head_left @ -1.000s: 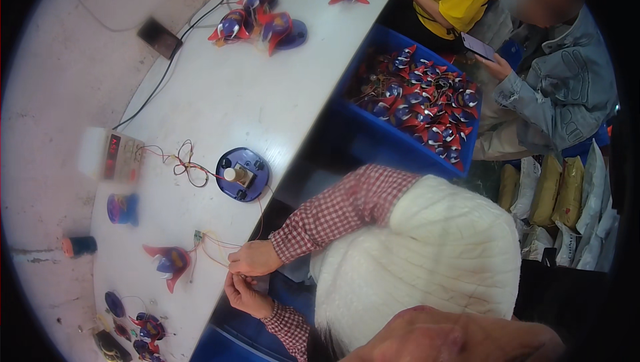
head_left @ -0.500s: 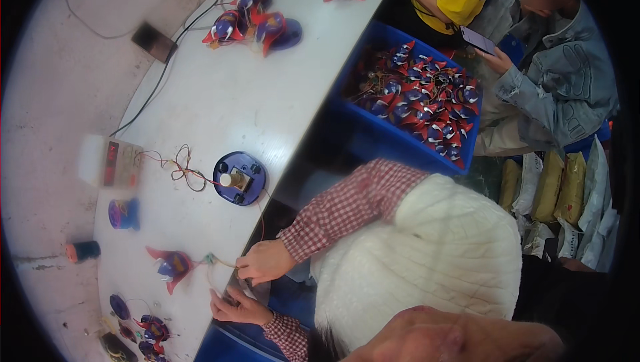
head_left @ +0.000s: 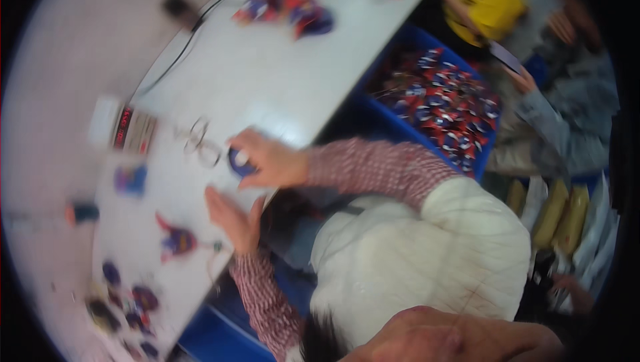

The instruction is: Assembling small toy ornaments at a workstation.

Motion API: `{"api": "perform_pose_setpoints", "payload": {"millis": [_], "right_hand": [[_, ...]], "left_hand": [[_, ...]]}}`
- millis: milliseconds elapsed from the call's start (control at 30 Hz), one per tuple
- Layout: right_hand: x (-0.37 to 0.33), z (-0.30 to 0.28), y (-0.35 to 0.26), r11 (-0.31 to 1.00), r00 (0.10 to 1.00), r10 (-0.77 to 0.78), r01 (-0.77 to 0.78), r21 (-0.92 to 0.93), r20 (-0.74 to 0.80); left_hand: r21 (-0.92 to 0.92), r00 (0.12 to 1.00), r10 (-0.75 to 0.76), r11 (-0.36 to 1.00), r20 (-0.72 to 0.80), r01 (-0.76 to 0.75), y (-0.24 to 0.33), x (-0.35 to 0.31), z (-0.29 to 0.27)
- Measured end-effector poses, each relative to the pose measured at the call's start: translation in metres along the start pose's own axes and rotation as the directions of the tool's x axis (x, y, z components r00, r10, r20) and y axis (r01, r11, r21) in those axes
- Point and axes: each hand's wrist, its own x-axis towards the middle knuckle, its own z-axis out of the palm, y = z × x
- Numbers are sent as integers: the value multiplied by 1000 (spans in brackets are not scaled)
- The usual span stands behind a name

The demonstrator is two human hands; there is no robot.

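My right hand (head_left: 277, 164) reaches across the table edge, its fingers and thumb spread round a dark blue round base (head_left: 235, 161) with a pale knob in its middle. The hand covers much of that base. Close below, my left hand (head_left: 233, 221) is open over the table, fingers stretched out and holding nothing. A blue and red winged toy (head_left: 178, 242) lies beside it, and a thin wire with a small greenish piece (head_left: 217, 247) trails from the toy toward the table edge. Motion blurs both hands.
On the white table (head_left: 220, 82) stand a device with a red display (head_left: 133, 129), coiled wires (head_left: 200, 142), a small blue tub (head_left: 130, 180) and more toys (head_left: 283, 5). A blue crate (head_left: 490, 139) full of toys stands beyond my right arm. Other people sit at the upper right.
Both hands have let go of the toy's wire. My right hand has moved up to the round base; my left hand has moved up and opened. The whole view has shifted.
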Motion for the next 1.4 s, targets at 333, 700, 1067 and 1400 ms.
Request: {"api": "perform_pose_setpoints", "payload": {"millis": [333,700,1067,1400], "right_hand": [[12,-18,8,985,953,167,-151,-81,255],[6,8,27,972,957,164,-115,-204,241],[41,-49,19,985,995,-82,73,-159,-49],[82,-29,117,906,964,265,-245,-346,9]], "left_hand": [[16,993,72,997,-97,-70,32,33,18],[0,990,141,990,-9,-141,26,50,50],[-65,999,52,997,16,-51,36,54,47],[-177,968,-101,982,-231,61,54,-11,-33]]}}
